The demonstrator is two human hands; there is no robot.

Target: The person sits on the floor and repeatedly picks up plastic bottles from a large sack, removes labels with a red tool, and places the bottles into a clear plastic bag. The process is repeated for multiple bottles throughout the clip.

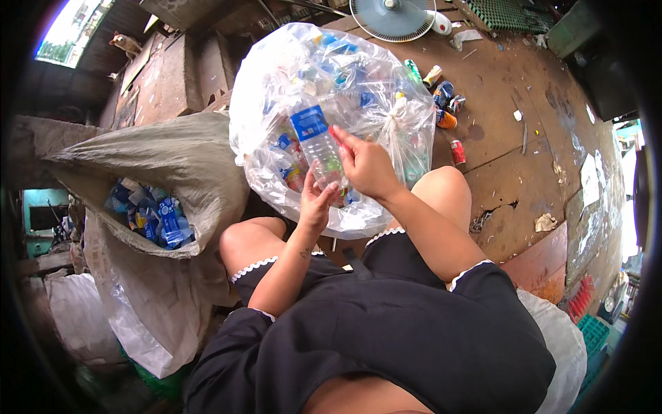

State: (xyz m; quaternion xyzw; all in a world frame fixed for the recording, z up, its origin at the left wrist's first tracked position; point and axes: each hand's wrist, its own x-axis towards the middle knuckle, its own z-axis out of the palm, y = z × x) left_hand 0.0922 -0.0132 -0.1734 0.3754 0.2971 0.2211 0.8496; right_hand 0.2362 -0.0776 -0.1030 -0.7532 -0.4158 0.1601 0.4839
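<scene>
A clear plastic bottle (321,151) with a blue label (309,123) is held tilted over a big transparent plastic bag (289,57). My left hand (316,203) grips the bottle at its lower end. Pinched in my right hand (368,164) is a small red object (335,136), right beside the lower edge of the label; its full shape is hidden by the fingers. The bag bulges with plastic bottles and has a knotted tuft (397,111) on its right side.
To the left, a woven sack (170,134) gapes open, with blue labels (168,222) inside. Several drink cans (446,119) lie on the wooden floor (496,134) at the right. A fan (390,18) stands beyond the bag, and a cat (125,44) is at the upper left.
</scene>
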